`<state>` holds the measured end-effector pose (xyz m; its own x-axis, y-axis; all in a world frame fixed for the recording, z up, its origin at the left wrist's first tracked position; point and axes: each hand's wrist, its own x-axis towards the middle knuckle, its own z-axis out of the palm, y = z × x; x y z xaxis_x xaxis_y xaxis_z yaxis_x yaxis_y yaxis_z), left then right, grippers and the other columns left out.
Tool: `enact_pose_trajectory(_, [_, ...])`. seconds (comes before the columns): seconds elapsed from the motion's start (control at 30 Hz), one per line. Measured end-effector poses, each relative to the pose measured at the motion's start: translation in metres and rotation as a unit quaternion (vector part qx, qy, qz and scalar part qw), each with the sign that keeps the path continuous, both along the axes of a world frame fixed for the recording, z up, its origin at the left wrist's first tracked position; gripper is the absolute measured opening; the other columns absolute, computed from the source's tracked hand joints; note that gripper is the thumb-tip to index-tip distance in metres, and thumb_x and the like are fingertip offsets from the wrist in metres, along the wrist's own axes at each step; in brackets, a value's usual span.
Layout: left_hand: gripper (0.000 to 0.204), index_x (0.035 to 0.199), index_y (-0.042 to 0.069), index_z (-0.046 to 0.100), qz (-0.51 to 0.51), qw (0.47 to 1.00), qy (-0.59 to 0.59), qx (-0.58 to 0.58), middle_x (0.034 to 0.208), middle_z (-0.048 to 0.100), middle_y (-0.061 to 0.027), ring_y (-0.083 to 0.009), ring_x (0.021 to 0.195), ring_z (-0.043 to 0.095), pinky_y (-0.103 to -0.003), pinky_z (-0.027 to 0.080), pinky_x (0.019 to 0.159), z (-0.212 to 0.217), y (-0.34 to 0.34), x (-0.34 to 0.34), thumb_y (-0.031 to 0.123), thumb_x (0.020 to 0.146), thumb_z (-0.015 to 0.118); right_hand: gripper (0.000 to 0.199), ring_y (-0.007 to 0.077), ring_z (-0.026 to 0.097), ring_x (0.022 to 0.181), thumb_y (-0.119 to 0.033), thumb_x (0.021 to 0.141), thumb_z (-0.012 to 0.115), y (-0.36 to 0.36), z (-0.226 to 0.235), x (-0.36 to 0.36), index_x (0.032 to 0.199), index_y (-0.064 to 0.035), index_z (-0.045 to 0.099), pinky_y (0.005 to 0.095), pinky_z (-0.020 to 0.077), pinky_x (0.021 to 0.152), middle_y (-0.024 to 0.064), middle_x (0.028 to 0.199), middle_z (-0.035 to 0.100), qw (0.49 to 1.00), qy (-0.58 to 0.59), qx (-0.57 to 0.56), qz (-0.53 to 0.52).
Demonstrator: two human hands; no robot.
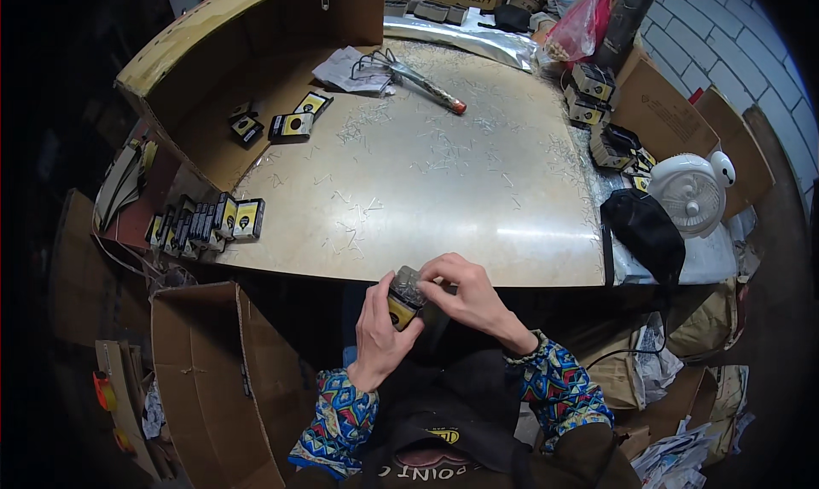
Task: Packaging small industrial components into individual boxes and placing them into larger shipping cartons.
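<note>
In front of my body, just off the table's near edge, my left hand [385, 331] is wrapped round a small black and yellow box [401, 313]. A greyish see-through piece [409, 283] shows at the box's upper end. My right hand [465, 292] bends over that end from the right, its thumb and fingertips pinched together against the see-through piece. Whatever lies between those fingertips is too small to make out. Both forearms wear brightly patterned sleeves.
Thin see-through slivers [461, 148] litter the table [409, 225], where a hand rake [426, 88] lies. Similar boxes line the left edge [205, 222]; some lie by a large carton [188, 105]. A white fan [688, 196] and black pouch [644, 231] sit right. An open carton [200, 387] stands lower left.
</note>
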<state>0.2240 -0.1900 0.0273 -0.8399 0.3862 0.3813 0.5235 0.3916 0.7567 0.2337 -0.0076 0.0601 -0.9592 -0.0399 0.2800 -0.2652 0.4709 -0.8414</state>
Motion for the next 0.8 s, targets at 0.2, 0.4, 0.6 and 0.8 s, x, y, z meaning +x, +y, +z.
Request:
enact_pose_trajectory(0.2, [0.076, 0.137, 0.002, 0.044, -0.055, 0.947, 0.218, -0.230, 0.112, 0.055, -0.0144, -0.0299, 0.098, 0.056, -0.038, 0.049, 0.080, 0.069, 0.016, -0.069, 0.010, 0.067, 0.073, 0.014, 0.0071, 0.058, 0.075, -0.012, 0.090, 0.067, 0.023, -0.010, -0.014, 0.091, 0.0017, 0.067, 0.0228, 0.0471, 0.068, 0.0017, 0.083, 0.066, 0.957, -0.063, -0.204, -0.197])
enact_pose_trajectory(0.4, [0.051, 0.124, 0.003, 0.054, -0.098, 0.715, 0.432, -0.540, 0.101, 0.057, -0.0055, -0.0192, 0.096, 0.053, -0.031, 0.041, 0.075, 0.112, 0.046, -0.132, 0.011, 0.075, 0.064, 0.017, 0.0083, 0.061, 0.072, -0.014, 0.090, 0.066, 0.061, -0.043, -0.029, 0.091, 0.0024, 0.067, 0.0241, 0.0483, 0.067, 0.0035, 0.077, 0.067, 0.957, -0.012, -0.066, -0.282])
enact_pose_trajectory(0.6, [0.061, 0.129, 0.001, 0.048, -0.055, 0.737, 0.379, -0.557, 0.103, 0.058, -0.0081, -0.0233, 0.099, 0.055, -0.034, 0.044, 0.077, 0.104, 0.015, -0.158, 0.004, 0.071, 0.068, 0.026, 0.0289, 0.059, 0.094, -0.024, 0.079, 0.074, 0.062, -0.045, -0.054, 0.097, -0.0055, 0.068, 0.0384, 0.0475, 0.081, 0.0099, 0.096, 0.067, 0.961, 0.100, 0.140, -0.217])
enact_pose_trajectory(0.8, [0.063, 0.137, 0.001, 0.041, -0.028, 0.984, -0.088, -0.154, 0.122, 0.058, -0.0151, -0.0259, 0.108, 0.060, -0.033, 0.049, 0.087, 0.081, -0.030, -0.120, 0.027, 0.089, 0.070, 0.031, 0.0295, 0.061, 0.091, -0.025, 0.080, 0.071, 0.050, -0.037, -0.118, 0.103, -0.0050, 0.065, 0.0394, 0.0491, 0.079, 0.0114, 0.096, 0.067, 0.926, 0.153, 0.302, -0.170])
